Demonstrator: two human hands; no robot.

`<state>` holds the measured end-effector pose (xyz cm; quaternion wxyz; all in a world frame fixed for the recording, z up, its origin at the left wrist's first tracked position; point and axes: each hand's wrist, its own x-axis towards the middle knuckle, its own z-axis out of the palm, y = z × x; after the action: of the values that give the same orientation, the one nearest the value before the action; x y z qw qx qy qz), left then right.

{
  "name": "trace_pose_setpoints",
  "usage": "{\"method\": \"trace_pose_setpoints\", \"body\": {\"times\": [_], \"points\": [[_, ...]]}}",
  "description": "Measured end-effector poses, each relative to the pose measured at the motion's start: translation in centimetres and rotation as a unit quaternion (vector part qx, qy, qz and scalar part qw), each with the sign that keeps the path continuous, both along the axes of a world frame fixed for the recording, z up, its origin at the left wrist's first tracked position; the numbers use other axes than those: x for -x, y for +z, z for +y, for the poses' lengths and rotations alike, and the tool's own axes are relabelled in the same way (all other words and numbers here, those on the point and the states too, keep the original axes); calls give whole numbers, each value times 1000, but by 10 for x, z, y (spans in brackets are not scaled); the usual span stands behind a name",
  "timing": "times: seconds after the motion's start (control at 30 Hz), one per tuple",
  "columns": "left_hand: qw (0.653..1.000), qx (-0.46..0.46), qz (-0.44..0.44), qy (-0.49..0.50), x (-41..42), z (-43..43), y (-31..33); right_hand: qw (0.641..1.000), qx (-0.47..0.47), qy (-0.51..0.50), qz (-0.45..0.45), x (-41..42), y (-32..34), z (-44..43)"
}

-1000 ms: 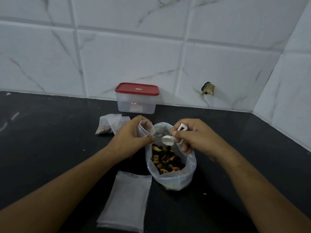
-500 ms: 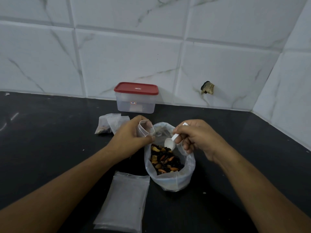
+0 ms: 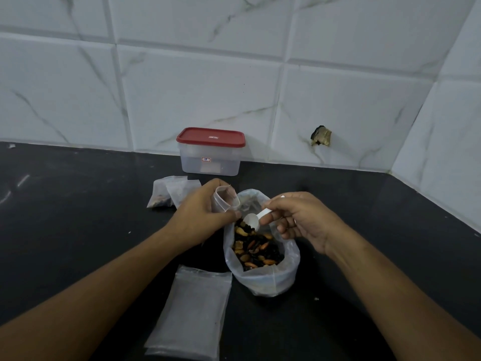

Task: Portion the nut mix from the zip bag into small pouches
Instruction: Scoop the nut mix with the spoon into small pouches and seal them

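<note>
Nut mix [image 3: 256, 246] filled the lower part of the zip bag [image 3: 263, 284], which stood open with its top rolled down, near the middle of the black counter [image 3: 78, 225]. A small white scoop [image 3: 252, 222] dipped bowl-first into the bag's far side, just over the nuts. The right hand [image 3: 302, 222] pinched its handle between thumb and forefinger, the other fingers curled beneath. Just left of the bag's far rim, the left hand [image 3: 203, 214] gripped a small clear pouch [image 3: 224, 200], fingers and thumb wrapped round it, its mouth open and facing up. A flat stack of empty pouches [image 3: 192, 313] lay nearer and left of the bag, close beside it. Farther off to the left lay two more pouches [image 3: 170, 195], one showing some mix inside. Against the tiled wall [image 3: 182, 87] stood a clear container [image 3: 210, 162] with a red lid.
</note>
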<state>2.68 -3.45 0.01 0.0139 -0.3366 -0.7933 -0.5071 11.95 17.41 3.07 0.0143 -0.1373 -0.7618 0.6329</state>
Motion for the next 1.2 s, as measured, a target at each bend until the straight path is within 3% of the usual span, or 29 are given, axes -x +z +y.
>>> {"method": "trace_pose_setpoints", "body": {"times": [0.4, 0.77, 0.97, 1.2], "points": [[1000, 2, 0, 3, 1, 0, -1, 997, 70, -35, 6, 1, 0, 5], [1000, 6, 0, -12, 5, 1, -4, 978, 187, -15, 95, -3, 12, -8], [1000, -1, 6, -25, 5, 0, -5, 991, 47, 51, 111, -7, 6, -27], [1000, -11, 4, -28, 2, 0, -4, 975, -144, 85, 145, -8, 4, -32]]}}
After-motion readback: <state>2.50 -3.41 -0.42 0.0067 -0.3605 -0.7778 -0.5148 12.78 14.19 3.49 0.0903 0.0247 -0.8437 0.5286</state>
